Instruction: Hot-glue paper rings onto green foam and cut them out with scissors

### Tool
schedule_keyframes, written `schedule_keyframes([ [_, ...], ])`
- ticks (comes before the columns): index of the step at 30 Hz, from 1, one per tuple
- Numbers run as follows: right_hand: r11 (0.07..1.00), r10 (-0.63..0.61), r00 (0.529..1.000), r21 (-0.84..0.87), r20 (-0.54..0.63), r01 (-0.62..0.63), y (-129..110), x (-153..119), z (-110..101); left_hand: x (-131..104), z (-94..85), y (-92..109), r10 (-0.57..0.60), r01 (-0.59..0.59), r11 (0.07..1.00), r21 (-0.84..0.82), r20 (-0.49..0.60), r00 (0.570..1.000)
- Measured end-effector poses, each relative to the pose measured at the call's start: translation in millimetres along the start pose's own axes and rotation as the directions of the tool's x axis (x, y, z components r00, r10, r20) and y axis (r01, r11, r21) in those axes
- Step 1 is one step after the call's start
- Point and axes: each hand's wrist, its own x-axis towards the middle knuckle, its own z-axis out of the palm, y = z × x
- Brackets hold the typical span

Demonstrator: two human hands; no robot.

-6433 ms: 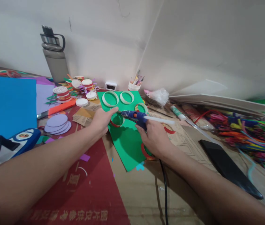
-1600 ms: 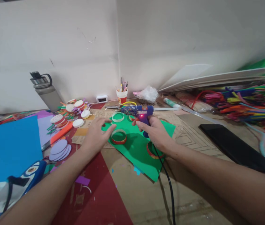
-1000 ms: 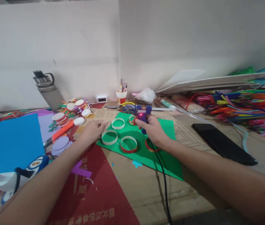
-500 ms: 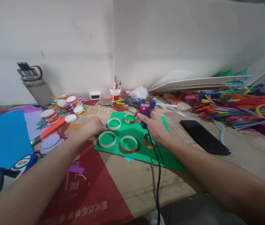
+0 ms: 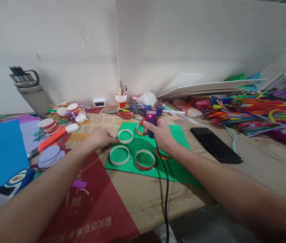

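1. Green sheet [image 5: 137, 144] lies between the two hands, reaching under the right one.
2. Rings [image 5: 145, 167] stand on this sheet.
3. Right hand [image 5: 165, 135] is grasping the glue gun [image 5: 151, 114] above it.
4. Left hand [image 5: 100, 137] is at its left edge, fingers bent; I cannot tell if they grip it.

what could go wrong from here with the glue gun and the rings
The black cord hangs across the green sheet and might drag the sheet or snag a ring. The glue gun, its red light on, is held over the sheet by the right hand; stray glue could drip there.
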Motion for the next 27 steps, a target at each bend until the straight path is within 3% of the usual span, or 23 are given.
schedule_keyframes([
  [5,1.000,-0.005,1.000,0.014,-0.006,0.005,-1,0,2,0,2.0,-2,0.048,-0.047,0.993,-0.108,0.001,0.999],
  [10,1.000,-0.027,1.000,0.007,0.001,0.027,-3,2,2,5,-0.1,-15,0.034,0.026,0.926,-0.377,0.152,0.988],
  [13,0.999,-0.041,0.998,-0.027,-0.040,0.040,-5,4,0,7,-11.5,-28,-0.027,0.079,0.855,-0.512,0.108,0.994],
  [15,0.998,-0.047,0.997,-0.048,-0.056,0.044,-6,5,-1,5,-21.7,-37,-0.038,0.048,0.853,-0.520,0.031,0.999],
  [17,0.997,-0.048,0.998,-0.054,-0.037,0.046,-5,5,-1,1,-32.4,-44,-0.081,0.044,0.890,-0.453,-0.062,0.995],
  [19,0.998,-0.026,1.000,-0.057,-0.009,0.025,-4,5,0,-6,-43.6,-50,-0.152,0.120,0.938,-0.326,-0.076,0.985],
  [22,0.997,0.040,0.999,-0.063,0.022,-0.039,-1,3,1,-15,-63.0,-51,-0.209,0.209,0.978,-0.011,0.006,0.978],
  [24,0.996,0.053,0.998,-0.067,0.040,-0.050,-1,2,0,-21,-74.5,-45,-0.193,0.192,0.946,0.261,-0.020,0.981],
  [25,0.996,0.050,0.998,-0.076,0.042,-0.047,-2,1,-1,-23,-78.1,-40,-0.120,0.134,0.919,0.372,-0.060,0.991],
  [27,0.995,0.035,0.999,-0.094,0.029,-0.032,-5,-1,-4,-27,-77.8,-28,0.162,-0.113,0.885,0.452,-0.070,0.984],
])
